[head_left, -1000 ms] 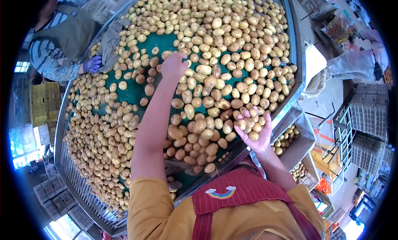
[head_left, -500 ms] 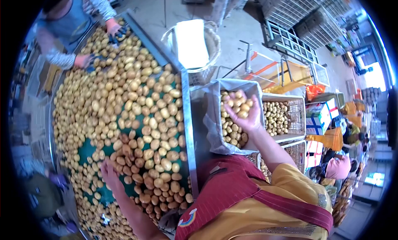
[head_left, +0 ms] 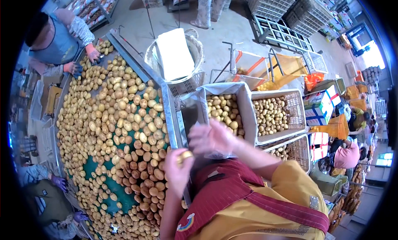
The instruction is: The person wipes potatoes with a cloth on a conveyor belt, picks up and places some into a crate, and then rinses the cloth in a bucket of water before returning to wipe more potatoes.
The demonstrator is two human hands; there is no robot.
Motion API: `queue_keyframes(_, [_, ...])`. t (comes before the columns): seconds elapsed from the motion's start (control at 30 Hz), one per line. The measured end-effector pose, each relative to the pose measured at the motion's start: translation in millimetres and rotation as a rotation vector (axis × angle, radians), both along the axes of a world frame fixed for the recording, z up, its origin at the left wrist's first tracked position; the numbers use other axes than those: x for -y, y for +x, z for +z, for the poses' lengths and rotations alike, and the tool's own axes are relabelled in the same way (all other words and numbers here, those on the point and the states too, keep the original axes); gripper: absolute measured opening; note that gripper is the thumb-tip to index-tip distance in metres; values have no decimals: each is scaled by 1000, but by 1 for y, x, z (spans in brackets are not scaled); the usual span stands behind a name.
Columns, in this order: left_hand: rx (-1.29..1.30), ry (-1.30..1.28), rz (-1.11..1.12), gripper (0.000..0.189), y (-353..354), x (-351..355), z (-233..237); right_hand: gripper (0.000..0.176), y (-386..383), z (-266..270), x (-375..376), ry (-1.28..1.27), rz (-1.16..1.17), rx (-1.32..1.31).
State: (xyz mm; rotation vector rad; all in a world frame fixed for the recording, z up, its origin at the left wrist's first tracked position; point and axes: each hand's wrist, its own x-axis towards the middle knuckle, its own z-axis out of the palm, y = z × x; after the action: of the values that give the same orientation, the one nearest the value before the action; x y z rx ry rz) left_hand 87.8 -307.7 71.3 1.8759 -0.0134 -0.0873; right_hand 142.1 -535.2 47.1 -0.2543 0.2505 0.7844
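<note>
Since your left hand (head_left: 176,172) is curled round one potato (head_left: 185,156) near seven o'clock in view, I'd go easy on the squeeze, with the right hand (head_left: 211,137) loosely open, contents too blurry to tell, toward one o'clock.

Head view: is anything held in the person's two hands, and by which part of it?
The left hand holds a potato, partly showing; exactly where the grip touches it is hidden. The right hand, blurred, shows nothing held.
</note>
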Motion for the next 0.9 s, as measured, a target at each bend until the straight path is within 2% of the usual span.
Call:
queue_keyframes(0.07, [320, 289, -217, 31, 15, 43, 15, 63, -36, 2, -38, 43, -24, -177])
queue_keyframes(0.1, [349, 390, -297, 31, 18, 57, 17, 62, -49, -1, -42, -127, -92, 80])
queue_keyframes(0.13, [382, 491, -374, 31, 21, 67, 18, 59, -51, -4, -36, -153, -163, 102])
queue_keyframes(0.17, [282, 535, -489, 44, 23, 71, 23, 56, -53, -7, -31, -180, -233, 125])
queue_keyframes(0.2, [339, 577, -494, 50, 25, 74, 29, 53, -55, -11, -25, -209, -303, 147])
queue_keyframes(0.27, [448, 660, -493, 62, 29, 80, 37, 42, -43, 0, 6, 386, -306, -136])
queue_keyframes(0.3, [402, 608, -507, 74, 28, 76, 28, 45, -34, -16, 18, 407, -410, -51])
queue_keyframes(0.33, [409, 558, -424, 67, 28, 73, 33, 49, -27, -33, 29, 425, -517, 25])
queue_keyframes(0.4, [374, 449, -304, 57, 21, 54, 28, 56, -6, -10, 62, 208, -690, -140])
queue_keyframes(0.53, [135, 167, -13, 34, -17, 6, -7, 58, 45, -9, 125, 193, -876, -110])
queue_keyframes(0.6, [47, 213, 21, 29, -41, -23, -31, 64, 80, -15, 164, 124, -938, -145])
queue_keyframes(0.67, [61, 255, 31, 26, -55, -31, -39, 66, 118, -36, 209, -95, -941, -106])
queue_keyframes(0.73, [36, 327, 55, 24, -73, -42, -30, 67, 130, -53, 234, -564, -856, -48])
queue_keyframes(0.77, [82, 307, 85, 24, -78, -45, -32, 69, 134, -62, 230, -732, -791, -18])
queue_keyframes(0.8, [91, 323, 88, 26, -82, -47, -36, 56, 133, -39, 198, -618, -770, -147])
queue_keyframes(0.83, [155, 367, 90, 25, -80, -48, -29, 53, 134, -60, 183, -699, -729, -10])
queue_keyframes(0.87, [17, 355, 129, 28, -78, -48, -17, 51, 130, -82, 170, -778, -711, 124])
queue_keyframes(0.9, [10, 335, 174, 35, -74, -47, -6, 51, 121, -93, 139, -900, -603, 149])
